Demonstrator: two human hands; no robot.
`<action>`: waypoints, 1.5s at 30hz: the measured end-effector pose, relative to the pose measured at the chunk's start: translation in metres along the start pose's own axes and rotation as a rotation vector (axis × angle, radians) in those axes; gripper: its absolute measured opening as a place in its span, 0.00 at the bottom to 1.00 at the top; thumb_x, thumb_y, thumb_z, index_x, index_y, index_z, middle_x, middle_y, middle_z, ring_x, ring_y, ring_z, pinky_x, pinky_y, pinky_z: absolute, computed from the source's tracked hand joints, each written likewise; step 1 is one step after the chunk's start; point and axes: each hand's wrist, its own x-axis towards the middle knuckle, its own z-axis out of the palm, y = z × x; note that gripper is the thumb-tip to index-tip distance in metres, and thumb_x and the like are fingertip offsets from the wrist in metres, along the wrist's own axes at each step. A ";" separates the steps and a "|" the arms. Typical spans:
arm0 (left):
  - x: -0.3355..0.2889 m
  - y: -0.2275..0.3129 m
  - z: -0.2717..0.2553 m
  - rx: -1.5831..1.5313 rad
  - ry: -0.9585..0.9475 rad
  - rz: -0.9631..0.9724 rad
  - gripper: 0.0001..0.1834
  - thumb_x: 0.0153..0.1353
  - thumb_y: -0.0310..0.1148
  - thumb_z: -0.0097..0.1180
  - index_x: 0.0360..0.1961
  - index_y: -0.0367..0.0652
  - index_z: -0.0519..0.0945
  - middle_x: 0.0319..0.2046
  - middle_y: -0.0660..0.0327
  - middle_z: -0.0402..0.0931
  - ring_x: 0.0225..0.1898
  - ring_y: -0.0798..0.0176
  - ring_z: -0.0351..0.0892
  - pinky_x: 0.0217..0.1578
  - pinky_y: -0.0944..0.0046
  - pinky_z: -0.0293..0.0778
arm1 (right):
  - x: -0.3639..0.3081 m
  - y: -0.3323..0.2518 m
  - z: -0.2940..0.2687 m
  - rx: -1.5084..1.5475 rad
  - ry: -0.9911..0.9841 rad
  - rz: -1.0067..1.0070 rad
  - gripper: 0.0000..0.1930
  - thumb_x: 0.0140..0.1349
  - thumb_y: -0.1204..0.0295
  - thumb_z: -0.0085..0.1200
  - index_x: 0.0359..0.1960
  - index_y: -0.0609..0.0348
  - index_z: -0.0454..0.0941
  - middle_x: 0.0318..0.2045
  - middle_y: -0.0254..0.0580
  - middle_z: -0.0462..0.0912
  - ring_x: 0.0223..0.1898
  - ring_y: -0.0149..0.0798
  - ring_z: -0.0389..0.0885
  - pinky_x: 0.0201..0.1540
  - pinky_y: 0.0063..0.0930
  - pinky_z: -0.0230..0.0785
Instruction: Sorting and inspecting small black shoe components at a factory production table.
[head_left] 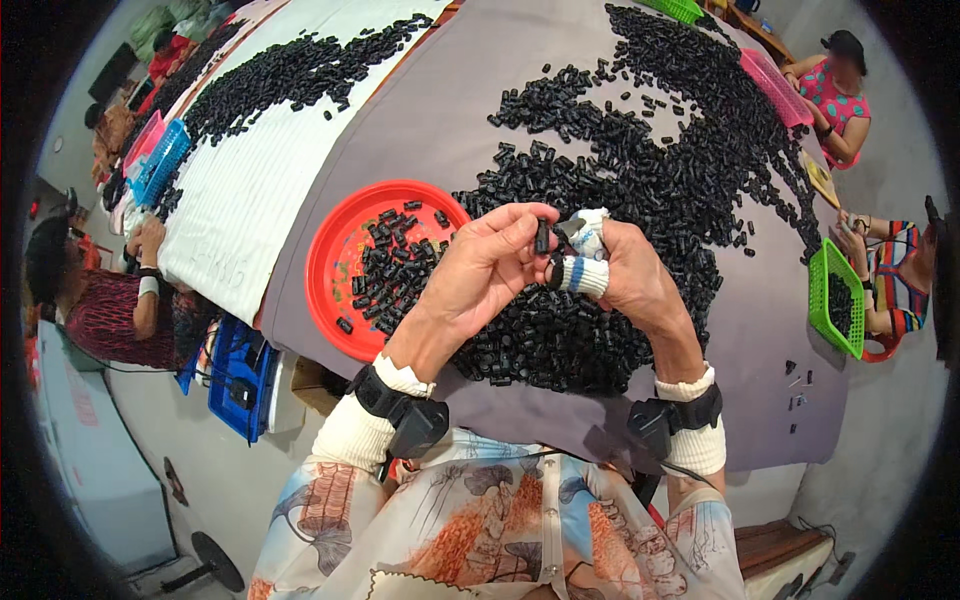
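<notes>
My left hand (485,258) pinches a small black cylindrical part (543,237) between thumb and fingers, held upright above the pile. Close beside it, my right hand (640,275) is closed around a small tool with a dark, pointed blade (571,227); its handle is hidden in the fingers. White wraps with blue marks (585,274) cover the right thumb and a finger. A large heap of similar black parts (560,340) spreads beneath both hands. Left of my left hand, a round red tray (325,310) holds more of these parts.
A grey cloth (400,130) covers my table; a white-covered table (240,200) with another heap stands left. A green basket (836,300) and a pink basket (776,88) line the right edge. Several people work around the tables. A blue crate (240,385) sits at lower left.
</notes>
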 end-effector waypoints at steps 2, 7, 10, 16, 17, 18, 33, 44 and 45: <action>-0.001 0.000 0.000 0.019 0.009 0.003 0.12 0.62 0.32 0.48 0.42 0.36 0.73 0.31 0.62 0.74 0.30 0.71 0.73 0.32 0.71 0.71 | 0.000 -0.006 0.002 -0.027 -0.016 0.045 0.13 0.46 0.66 0.63 0.27 0.61 0.76 0.22 0.27 0.72 0.24 0.23 0.66 0.27 0.20 0.61; -0.002 0.001 0.004 0.076 0.033 0.006 0.12 0.62 0.33 0.48 0.43 0.38 0.73 0.32 0.64 0.75 0.31 0.73 0.74 0.33 0.73 0.72 | 0.003 -0.012 0.004 -0.080 -0.067 0.007 0.13 0.45 0.66 0.63 0.27 0.62 0.75 0.22 0.28 0.71 0.24 0.24 0.67 0.27 0.22 0.61; -0.004 0.001 0.002 0.099 0.043 0.019 0.11 0.61 0.33 0.49 0.42 0.38 0.74 0.33 0.64 0.75 0.32 0.74 0.74 0.33 0.73 0.72 | 0.005 -0.017 0.005 -0.112 -0.088 0.011 0.13 0.46 0.66 0.62 0.27 0.62 0.75 0.21 0.29 0.71 0.24 0.26 0.67 0.27 0.23 0.61; -0.003 0.001 0.002 0.164 0.073 0.054 0.11 0.61 0.32 0.49 0.41 0.37 0.74 0.33 0.64 0.75 0.31 0.74 0.73 0.31 0.74 0.71 | 0.011 -0.001 0.008 -0.101 -0.127 -0.095 0.13 0.47 0.66 0.61 0.26 0.63 0.75 0.21 0.31 0.72 0.24 0.27 0.67 0.28 0.25 0.62; -0.003 0.000 0.002 0.164 0.077 0.061 0.11 0.61 0.32 0.49 0.41 0.37 0.74 0.32 0.65 0.75 0.31 0.74 0.73 0.31 0.74 0.71 | 0.011 0.000 0.007 -0.157 -0.119 -0.127 0.13 0.47 0.66 0.61 0.27 0.63 0.75 0.21 0.31 0.72 0.24 0.27 0.67 0.28 0.25 0.63; -0.001 0.000 0.001 0.162 0.080 0.067 0.11 0.61 0.32 0.49 0.41 0.37 0.74 0.32 0.65 0.75 0.31 0.74 0.73 0.30 0.75 0.70 | 0.011 0.001 0.007 -0.157 -0.117 -0.126 0.13 0.47 0.66 0.61 0.27 0.63 0.75 0.21 0.31 0.72 0.24 0.27 0.67 0.28 0.25 0.63; 0.007 -0.006 0.002 0.020 0.042 0.080 0.11 0.58 0.27 0.52 0.42 0.37 0.73 0.35 0.62 0.76 0.34 0.73 0.75 0.33 0.74 0.71 | 0.005 -0.005 0.009 -0.016 0.171 -0.115 0.16 0.43 0.71 0.64 0.32 0.62 0.71 0.24 0.31 0.74 0.25 0.24 0.68 0.27 0.19 0.64; 0.001 -0.005 0.008 -0.010 -0.028 0.092 0.17 0.55 0.23 0.54 0.46 0.36 0.68 0.36 0.60 0.74 0.39 0.66 0.76 0.43 0.67 0.72 | 0.005 -0.004 0.005 0.103 0.072 -0.123 0.17 0.44 0.74 0.62 0.38 0.60 0.72 0.25 0.27 0.74 0.25 0.21 0.68 0.27 0.16 0.64; 0.001 -0.006 0.006 -0.030 -0.023 0.103 0.17 0.55 0.23 0.54 0.46 0.36 0.68 0.36 0.60 0.74 0.39 0.65 0.75 0.44 0.67 0.72 | 0.005 -0.003 0.006 0.146 0.061 -0.136 0.17 0.44 0.74 0.62 0.38 0.60 0.72 0.25 0.27 0.74 0.25 0.21 0.68 0.27 0.16 0.64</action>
